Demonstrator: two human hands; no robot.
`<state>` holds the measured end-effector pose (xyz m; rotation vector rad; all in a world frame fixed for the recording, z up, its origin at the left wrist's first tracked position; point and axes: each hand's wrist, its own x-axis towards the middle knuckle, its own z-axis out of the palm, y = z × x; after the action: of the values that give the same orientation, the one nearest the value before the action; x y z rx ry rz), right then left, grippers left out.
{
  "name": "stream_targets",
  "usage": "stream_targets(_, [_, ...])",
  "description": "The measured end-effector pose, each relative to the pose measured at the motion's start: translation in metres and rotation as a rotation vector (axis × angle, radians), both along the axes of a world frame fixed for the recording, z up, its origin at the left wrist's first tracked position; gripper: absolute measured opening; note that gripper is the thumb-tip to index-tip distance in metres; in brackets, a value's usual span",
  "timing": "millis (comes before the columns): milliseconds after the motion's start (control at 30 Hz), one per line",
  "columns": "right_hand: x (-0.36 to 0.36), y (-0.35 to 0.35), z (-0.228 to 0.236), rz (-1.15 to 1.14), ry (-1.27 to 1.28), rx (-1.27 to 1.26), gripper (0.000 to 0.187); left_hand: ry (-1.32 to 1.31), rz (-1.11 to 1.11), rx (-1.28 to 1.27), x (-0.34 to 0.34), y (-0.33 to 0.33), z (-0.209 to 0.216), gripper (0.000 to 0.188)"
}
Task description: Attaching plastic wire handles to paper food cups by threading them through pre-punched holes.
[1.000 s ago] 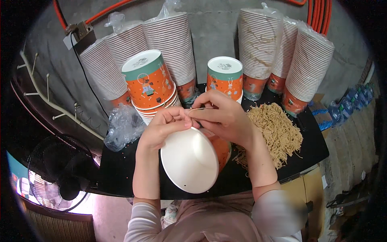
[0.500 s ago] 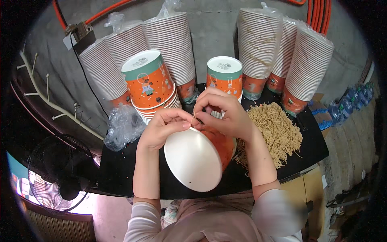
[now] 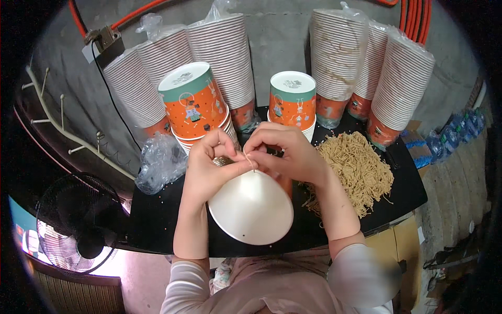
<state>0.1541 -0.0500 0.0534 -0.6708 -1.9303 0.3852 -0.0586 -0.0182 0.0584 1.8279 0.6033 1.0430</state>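
A paper bucket (image 3: 251,212) lies tipped toward me at the table's near edge, its white inside facing me. A small dark hole shows near its lower rim. At the upper rim a thin tan string (image 3: 250,161) runs up between my fingers. My left hand (image 3: 206,170) pinches the string with thumb and forefinger just above the rim. Close against it, my right hand (image 3: 287,153) also pinches the string, fingertips nearly touching the left ones. The bucket's orange outside is mostly hidden behind the white rim and my hands.
Upside-down stacks of orange and green buckets stand behind my hands, one at left (image 3: 193,107) and one at centre (image 3: 293,99). Tall plastic-wrapped stacks (image 3: 337,57) line the back. A heap of tan strings (image 3: 361,172) lies right, crumpled plastic (image 3: 163,165) left. A fan (image 3: 78,225) stands left.
The bucket has turned so its opening faces me more squarely. My right hand has come down and in, beside the left, and the string is now pinched close above the rim.
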Motion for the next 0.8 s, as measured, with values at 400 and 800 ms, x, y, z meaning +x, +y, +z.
stream_targets(400, [0.000, -0.003, 0.000, -0.052, 0.052, -0.108, 0.011, 0.179, 0.311, 0.679, 0.008, -0.007, 0.006, 0.006])
stream_targets(800, [-0.002, 0.006, -0.014, -0.230, -0.136, -0.034, 0.009, 0.376, 0.462, 0.727, 0.014, -0.008, -0.002, 0.006])
